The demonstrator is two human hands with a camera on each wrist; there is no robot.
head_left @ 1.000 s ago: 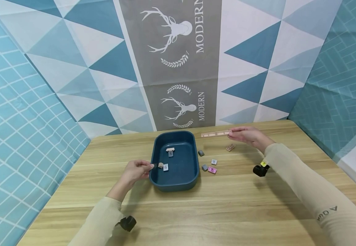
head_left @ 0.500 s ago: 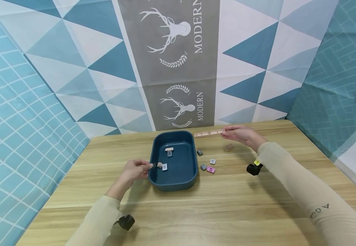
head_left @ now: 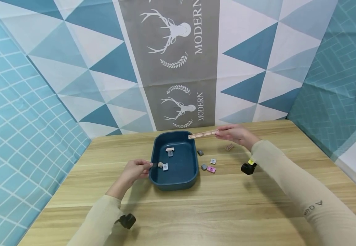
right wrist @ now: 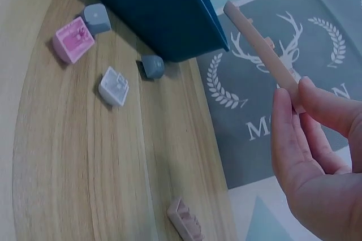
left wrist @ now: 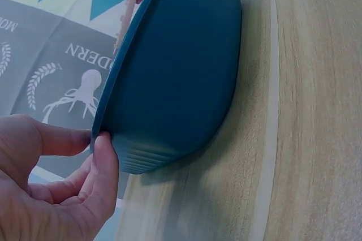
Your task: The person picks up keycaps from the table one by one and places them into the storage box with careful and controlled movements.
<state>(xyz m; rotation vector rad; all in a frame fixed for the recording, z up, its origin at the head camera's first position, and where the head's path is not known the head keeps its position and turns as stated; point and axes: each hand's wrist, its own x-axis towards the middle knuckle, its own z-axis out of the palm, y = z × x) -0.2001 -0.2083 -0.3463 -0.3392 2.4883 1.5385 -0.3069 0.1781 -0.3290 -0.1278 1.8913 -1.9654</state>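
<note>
My left hand (head_left: 135,169) pinches the left rim of a dark blue plastic bin (head_left: 174,187) between thumb and fingers; the left wrist view shows this grip on the lip (left wrist: 100,111) closely. In my right hand (head_left: 235,133) is one end of a long, peach-coloured spacebar keycap (head_left: 200,134), pinched between thumb and fingers. Its far end reaches the bin's back right corner in the head view. In the right wrist view the spacebar keycap (right wrist: 263,54) points toward the bin, its stems showing on one side. Several small keycaps (head_left: 165,167) lie inside the bin.
Right of the bin, a pink keycap (head_left: 211,169), a white keycap (head_left: 213,161) and two grey keycaps (head_left: 203,167) lie on the wooden table (head_left: 178,218). A longer brownish keycap (head_left: 229,147) lies below my right hand. A patterned wall covering (head_left: 184,106) stands behind.
My right hand has moved left with the spacebar keycap, bringing its far end to the bin's back right corner and tilting it slightly. The left hand has stayed on the rim.
</note>
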